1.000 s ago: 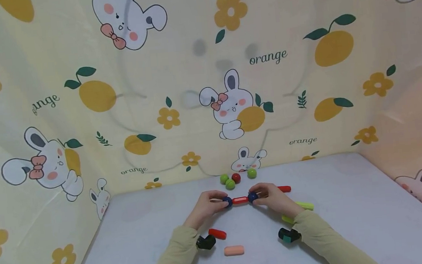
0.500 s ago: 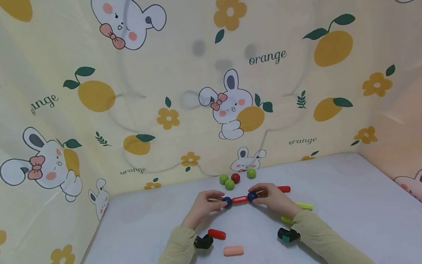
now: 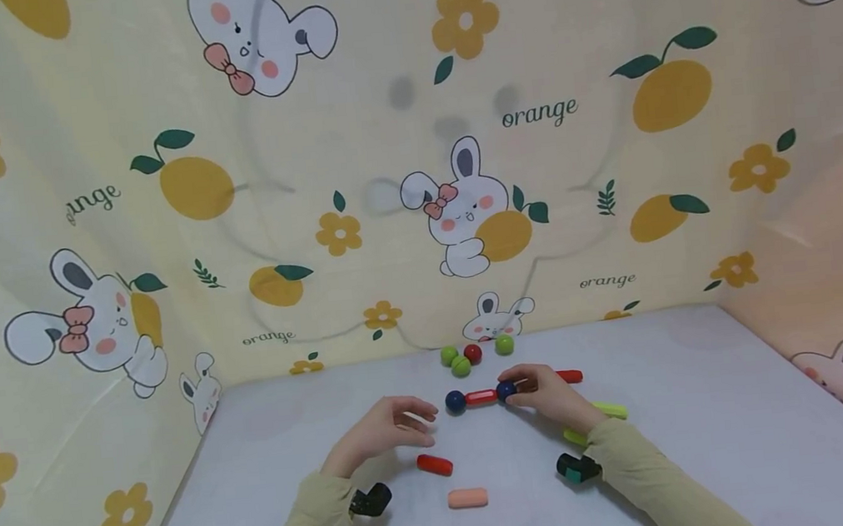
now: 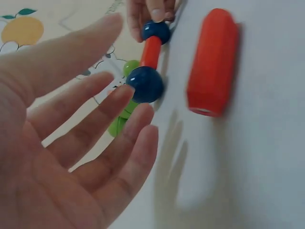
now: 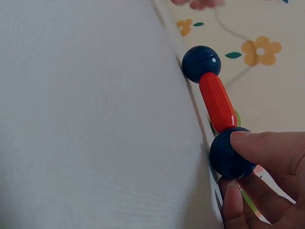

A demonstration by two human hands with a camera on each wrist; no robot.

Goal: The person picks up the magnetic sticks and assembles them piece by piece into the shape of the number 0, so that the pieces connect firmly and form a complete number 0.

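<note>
A red rod (image 3: pixel 482 397) joins two dark blue balls on the white table. My right hand (image 3: pixel 553 395) pinches the right-hand blue ball (image 5: pixel 228 153) between thumb and fingers. The left-hand blue ball (image 3: pixel 455 402) is untouched. Just left of it, my left hand (image 3: pixel 379 432) is held with fingers spread and nothing in them. In the left wrist view, a loose red rod (image 4: pixel 213 62) lies beside the open fingers (image 4: pixel 138 138).
Toward the back of the table (image 3: pixel 272 443) are several green balls (image 3: pixel 504 345) and a red ball (image 3: pixel 472 354). A pink rod (image 3: pixel 468 498) lies in front. Yellow-green rods (image 3: pixel 612 409) and another red rod (image 3: pixel 570 376) lie around the right forearm.
My left hand has let go of the left-hand blue ball and moved left and toward the front. The right hand keeps its pinch on the other ball.
</note>
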